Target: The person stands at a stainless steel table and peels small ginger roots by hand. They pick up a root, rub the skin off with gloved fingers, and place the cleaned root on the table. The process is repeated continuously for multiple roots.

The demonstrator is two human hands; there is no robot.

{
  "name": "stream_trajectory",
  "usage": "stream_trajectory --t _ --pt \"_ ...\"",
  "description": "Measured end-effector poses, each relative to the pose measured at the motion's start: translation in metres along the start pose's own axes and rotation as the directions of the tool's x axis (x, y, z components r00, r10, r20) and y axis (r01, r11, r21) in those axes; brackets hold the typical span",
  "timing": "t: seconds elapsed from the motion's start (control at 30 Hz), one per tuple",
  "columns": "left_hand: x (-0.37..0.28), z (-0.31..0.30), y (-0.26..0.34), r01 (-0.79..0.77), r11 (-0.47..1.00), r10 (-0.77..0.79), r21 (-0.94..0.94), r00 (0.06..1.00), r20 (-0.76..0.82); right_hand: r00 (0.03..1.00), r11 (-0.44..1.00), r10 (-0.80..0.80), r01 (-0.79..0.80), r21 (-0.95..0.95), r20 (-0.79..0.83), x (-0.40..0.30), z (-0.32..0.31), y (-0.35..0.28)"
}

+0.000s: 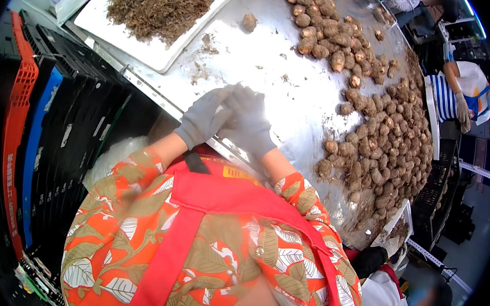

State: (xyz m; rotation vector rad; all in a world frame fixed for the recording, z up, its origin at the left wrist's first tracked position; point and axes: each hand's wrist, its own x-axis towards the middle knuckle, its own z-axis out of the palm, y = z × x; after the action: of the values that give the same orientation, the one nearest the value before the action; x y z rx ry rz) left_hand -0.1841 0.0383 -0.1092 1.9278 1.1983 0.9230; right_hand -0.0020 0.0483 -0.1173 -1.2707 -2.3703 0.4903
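Observation:
My left hand (205,118) and my right hand (246,120), both in grey work gloves, meet over the near edge of a metal table (236,53). Their fingers overlap and touch. Glare and blur hide whether anything small lies between them. Brown, hairy taro corms (376,154) lie in a large pile on the right of the table. One lone corm (249,22) rests beyond my hands. Up and to the left, a white tray (167,61) holds a heap of brown root fibres and scraps (162,7).
Stacked black crates (79,102), with a red one (13,151) and a blue one (37,149), stand at the left. Co-workers are around the table: one at the top right, one in a striped apron (441,96) at the right, one at the bottom right. Root scraps dot the metal.

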Motion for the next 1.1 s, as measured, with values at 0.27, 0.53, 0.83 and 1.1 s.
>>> stream_trajectory --t 0.27,0.53,0.83,1.1 --pt "0.025 -0.057 -0.052 -0.09 0.956 0.13 0.28 0.983 -0.127 0.995 0.999 0.034 -0.036 -0.024 -0.091 0.049 0.006 0.032" --pt "0.034 -0.078 -0.06 -0.075 0.959 0.079 0.273 0.997 -0.007 0.903 0.896 0.419 -0.394 0.203 -0.097 0.103 -0.007 0.052" --pt "0.035 -0.08 -0.06 -0.087 0.969 0.091 0.23 0.996 -0.007 0.891 0.867 0.207 0.024 0.498 -0.405 0.272 -0.05 -0.039" --pt "0.031 -0.075 -0.068 -0.003 0.969 0.014 0.245 0.999 -0.044 0.991 0.93 0.096 -0.054 0.364 -0.097 0.381 -0.034 -0.053"
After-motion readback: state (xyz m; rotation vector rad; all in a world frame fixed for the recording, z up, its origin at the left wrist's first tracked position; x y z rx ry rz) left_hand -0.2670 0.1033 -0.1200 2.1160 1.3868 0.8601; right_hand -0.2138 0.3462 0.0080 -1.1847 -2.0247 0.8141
